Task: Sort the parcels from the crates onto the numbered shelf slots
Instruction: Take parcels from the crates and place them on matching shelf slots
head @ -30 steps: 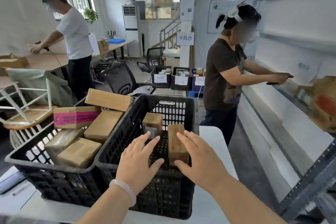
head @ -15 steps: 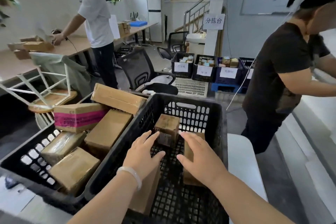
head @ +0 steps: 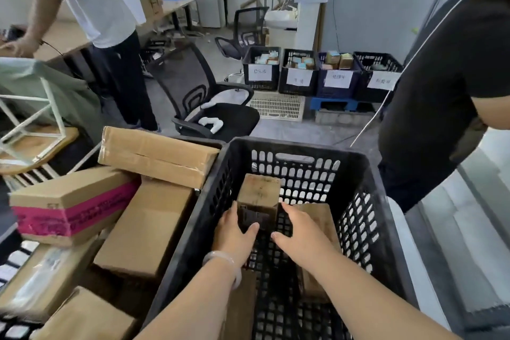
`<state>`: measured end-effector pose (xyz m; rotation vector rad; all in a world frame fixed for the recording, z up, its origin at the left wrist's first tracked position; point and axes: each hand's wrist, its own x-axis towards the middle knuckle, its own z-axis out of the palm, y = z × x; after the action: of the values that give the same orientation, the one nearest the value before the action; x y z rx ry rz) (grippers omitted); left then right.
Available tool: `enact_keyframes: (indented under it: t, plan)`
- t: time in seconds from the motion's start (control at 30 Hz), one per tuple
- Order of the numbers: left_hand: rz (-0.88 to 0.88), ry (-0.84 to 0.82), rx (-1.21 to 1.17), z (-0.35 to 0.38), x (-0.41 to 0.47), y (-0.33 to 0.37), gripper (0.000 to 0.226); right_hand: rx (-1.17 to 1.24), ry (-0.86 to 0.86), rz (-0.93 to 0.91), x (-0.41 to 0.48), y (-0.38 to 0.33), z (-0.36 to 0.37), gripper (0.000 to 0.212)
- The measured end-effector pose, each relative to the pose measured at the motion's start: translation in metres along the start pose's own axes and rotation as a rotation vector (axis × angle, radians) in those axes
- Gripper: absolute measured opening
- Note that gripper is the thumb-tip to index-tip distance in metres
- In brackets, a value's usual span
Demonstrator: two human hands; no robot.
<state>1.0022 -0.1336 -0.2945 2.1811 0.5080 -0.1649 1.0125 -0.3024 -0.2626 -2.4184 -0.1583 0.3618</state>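
A black plastic crate (head: 367, 174) stands right in front of me. Inside it a small brown parcel (head: 259, 188) stands upright near the far wall. My left hand (head: 234, 234) presses its left side, thumb on the front face. My right hand (head: 303, 237) presses its right side, so the parcel sits clasped between both hands, low in the crate. A flat brown parcel (head: 320, 215) lies under my right hand. Another parcel (head: 240, 309) is partly hidden by my left forearm. Left of this crate, a second crate holds several larger boxes, among them a pink-taped box (head: 74, 207).
A person in a black shirt (head: 441, 91) stands close at the right. A person in a white shirt (head: 110, 8) works at a desk, far left. A black office chair (head: 209, 110) and a row of labelled bins (head: 303, 74) lie beyond the crates.
My view has dropped and moved closer to the crate. Both hands have reached deeper and closed in around the upright small parcel.
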Motion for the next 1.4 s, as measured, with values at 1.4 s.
enact_keyframes:
  t: [1.4]
  plan:
    - [1.097, -0.178, -0.262, -0.045, -0.126, 0.176, 0.07, 0.586, 0.964, -0.043, -0.152, -0.043, -0.14, 0.059]
